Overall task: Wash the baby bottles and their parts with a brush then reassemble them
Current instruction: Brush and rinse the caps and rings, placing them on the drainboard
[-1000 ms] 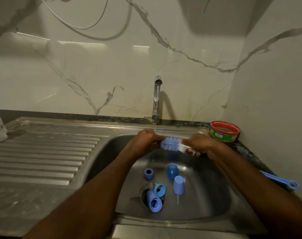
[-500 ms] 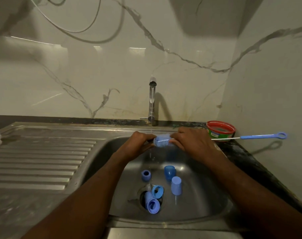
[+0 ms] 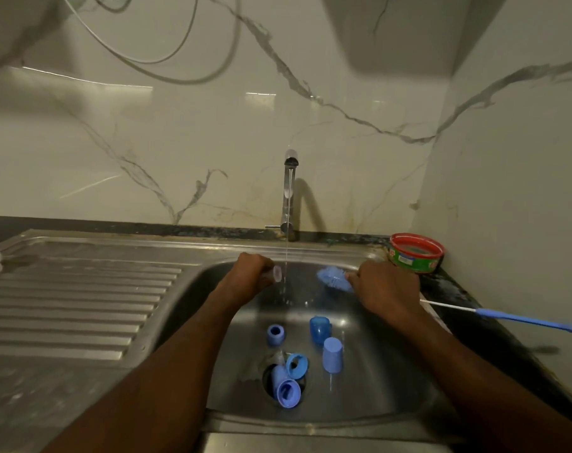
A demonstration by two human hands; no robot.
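Gripping bottle [image 3: 277,274], left hand [image 3: 250,273]; brush [image 3: 333,277] apart, right hand [image 3: 384,287].

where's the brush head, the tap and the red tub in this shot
brush head [image 3: 334,278], head view, on the blue bristles left of the right hand
tap [image 3: 288,197], head view, on the upright metal stem
red tub [image 3: 416,253], head view, on the near side of its red rim

Dim, warm light from above. Glare streaks the glossy white marble-veined wall [image 3: 212,132]; the upright chrome tap [image 3: 289,194] casts a shadow rightward. Edges bow; the long blue brush handle [image 3: 533,320] is blurred.
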